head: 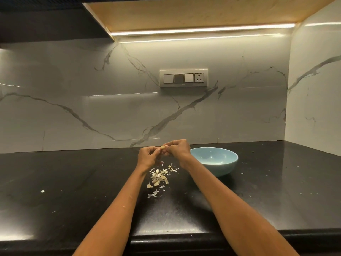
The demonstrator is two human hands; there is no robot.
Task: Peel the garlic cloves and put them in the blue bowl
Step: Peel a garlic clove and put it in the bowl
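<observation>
Both hands point(164, 151) pinch clove point(162, 147) left of bowl point(217, 166)

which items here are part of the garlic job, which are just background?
Part of the job:
- garlic clove, pinched between left hand and right hand
- blue bowl, looks empty, right of the hands
- pile of cloves and skins on the black counter

Background:
- switch panel on the marble wall
- light strip under the cabinet
</observation>
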